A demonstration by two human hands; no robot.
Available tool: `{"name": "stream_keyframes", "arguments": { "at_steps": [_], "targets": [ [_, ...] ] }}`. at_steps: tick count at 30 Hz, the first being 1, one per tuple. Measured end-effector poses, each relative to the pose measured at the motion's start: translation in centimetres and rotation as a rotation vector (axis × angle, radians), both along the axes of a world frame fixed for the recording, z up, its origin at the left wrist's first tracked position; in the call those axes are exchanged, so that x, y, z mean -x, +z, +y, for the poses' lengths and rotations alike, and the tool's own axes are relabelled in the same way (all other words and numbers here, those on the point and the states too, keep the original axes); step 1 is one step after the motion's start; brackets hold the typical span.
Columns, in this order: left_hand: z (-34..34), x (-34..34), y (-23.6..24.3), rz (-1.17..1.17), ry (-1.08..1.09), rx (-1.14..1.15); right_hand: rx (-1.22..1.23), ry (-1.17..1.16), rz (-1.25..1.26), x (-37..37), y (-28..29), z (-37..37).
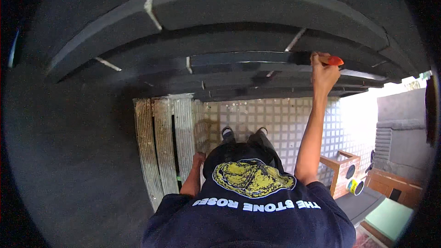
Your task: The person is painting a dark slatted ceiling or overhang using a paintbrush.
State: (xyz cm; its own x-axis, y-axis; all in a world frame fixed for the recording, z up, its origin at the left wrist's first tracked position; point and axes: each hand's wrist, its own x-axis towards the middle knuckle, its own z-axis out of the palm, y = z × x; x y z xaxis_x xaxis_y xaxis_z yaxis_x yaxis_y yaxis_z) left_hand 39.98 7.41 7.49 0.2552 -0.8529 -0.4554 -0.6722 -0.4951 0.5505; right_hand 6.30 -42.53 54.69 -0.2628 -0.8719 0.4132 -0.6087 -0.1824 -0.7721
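My right hand (pixel 325 74) is raised with the arm stretched out, closed round a paintbrush (pixel 334 60) with an orange-red handle end. It is at the dark grey wall (pixel 257 41), which is marked in long blocks with pale short upright lines between some of them. The brush's bristles are hidden or merge with the dark surface. Left of this hand, a long strip looks darker and glossier, with a thin light line along it. My left hand (pixel 200 157) hangs low, beside ribbed wooden boards (pixel 183 133); its fingers are too small and shaded to make out.
Pale square tiles (pixel 275 115) cover the floor under my feet. To the right stand a wooden stool-like frame (pixel 340 174), a yellow-labelled tin (pixel 355 186), and a light green flat panel (pixel 389 218). Beyond is a grey wall (pixel 402 115). Deep shadow fills the left side.
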Motion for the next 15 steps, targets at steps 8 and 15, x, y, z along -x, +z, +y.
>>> {"name": "stream_keyframes", "arguments": {
  "at_steps": [8,15],
  "targets": [
    [-4.1,2.5,5.0,-0.033,-0.062,-0.122,-0.161,0.271,-0.336,0.8,-3.3,-1.6],
    [-10.2,4.9,0.3,-0.243,-0.327,-0.226,0.054,-0.229,-0.005,16.9,-2.2,-6.0]
  ]
}}
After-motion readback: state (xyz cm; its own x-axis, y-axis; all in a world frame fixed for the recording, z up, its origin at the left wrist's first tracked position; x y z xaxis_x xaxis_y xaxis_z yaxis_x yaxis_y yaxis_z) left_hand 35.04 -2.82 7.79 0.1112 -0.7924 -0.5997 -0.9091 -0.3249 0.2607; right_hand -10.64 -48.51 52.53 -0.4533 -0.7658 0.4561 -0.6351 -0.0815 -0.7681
